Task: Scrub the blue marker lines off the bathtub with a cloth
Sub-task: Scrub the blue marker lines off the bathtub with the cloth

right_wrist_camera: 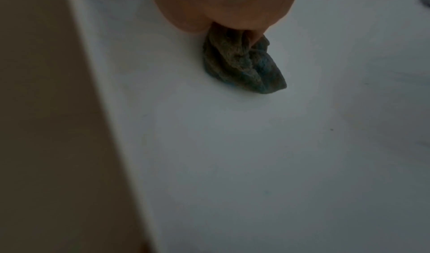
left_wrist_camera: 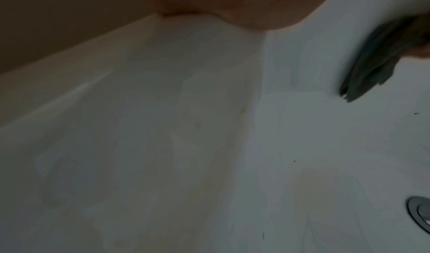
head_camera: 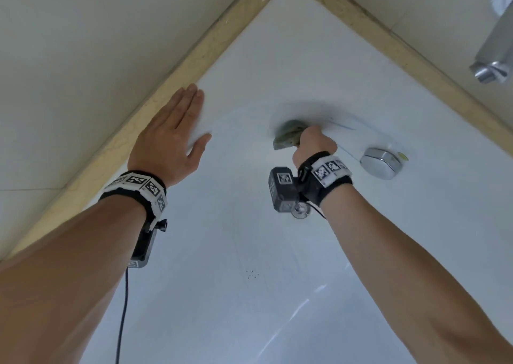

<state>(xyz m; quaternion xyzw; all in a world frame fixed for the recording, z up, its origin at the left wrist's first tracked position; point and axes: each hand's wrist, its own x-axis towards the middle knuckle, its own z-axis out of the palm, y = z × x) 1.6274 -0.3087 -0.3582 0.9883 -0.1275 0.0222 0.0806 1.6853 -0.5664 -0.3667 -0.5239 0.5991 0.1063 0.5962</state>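
Note:
My right hand (head_camera: 312, 144) grips a bunched grey-green cloth (head_camera: 288, 136) and presses it against the white bathtub wall (head_camera: 277, 58). In the right wrist view the cloth (right_wrist_camera: 244, 67) hangs out from under my curled fingers (right_wrist_camera: 223, 5), stained blue. Thin blue marker lines (head_camera: 342, 126) run on the wall just right of the cloth, toward the chrome cap. My left hand (head_camera: 177, 124) lies flat against the tub wall to the left, fingers straight, holding nothing. The left wrist view shows the cloth (left_wrist_camera: 381, 62) blurred at its right edge.
A chrome overflow cap (head_camera: 381, 162) sits on the tub wall right of my right hand. A chrome spout (head_camera: 492, 55) juts out at the upper right. A beige stone ledge (head_camera: 155, 86) borders the tub below tiled walls. A drain fitting (left_wrist_camera: 421, 214) shows low in the left wrist view.

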